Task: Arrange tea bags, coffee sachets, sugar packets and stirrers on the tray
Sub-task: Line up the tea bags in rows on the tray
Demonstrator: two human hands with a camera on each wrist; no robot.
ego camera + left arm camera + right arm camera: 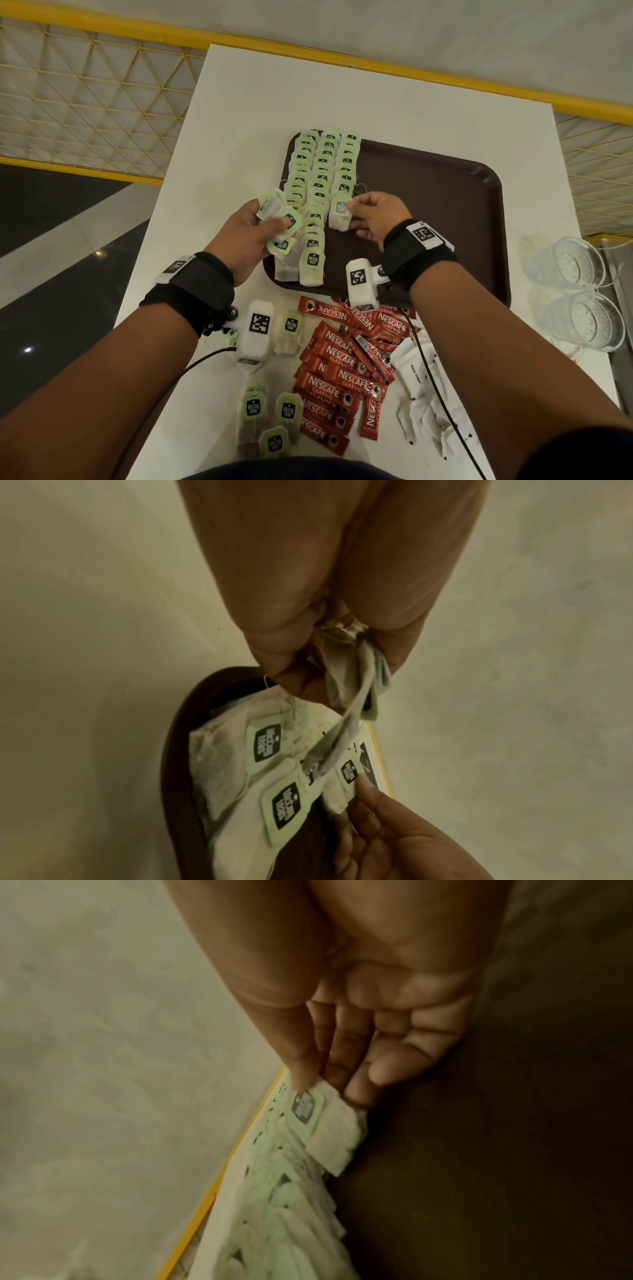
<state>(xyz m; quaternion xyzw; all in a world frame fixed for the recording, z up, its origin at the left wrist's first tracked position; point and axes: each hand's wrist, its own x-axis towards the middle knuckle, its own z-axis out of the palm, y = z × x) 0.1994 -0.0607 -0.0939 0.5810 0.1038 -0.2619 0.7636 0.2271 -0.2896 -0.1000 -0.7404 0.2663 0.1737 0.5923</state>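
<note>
A dark brown tray [445, 219] lies on the white table, with three rows of green-tagged tea bags [322, 174] along its left side. My left hand [253, 233] grips a bunch of tea bags [281, 222] over the tray's left edge; the left wrist view shows the bunch [346, 680] squeezed between thumb and fingers. My right hand [373, 216] pinches one tea bag [340, 214] at the near end of the third row, also seen in the right wrist view as the tea bag [325, 1123]. Red coffee sachets [346, 370] and white sugar packets [421, 387] lie near me.
Loose tea bags [274, 411] lie on the table near its front edge. Two clear glasses [582, 291] stand off the table's right side. A yellow mesh railing [85, 96] runs behind and left. The tray's right half is bare.
</note>
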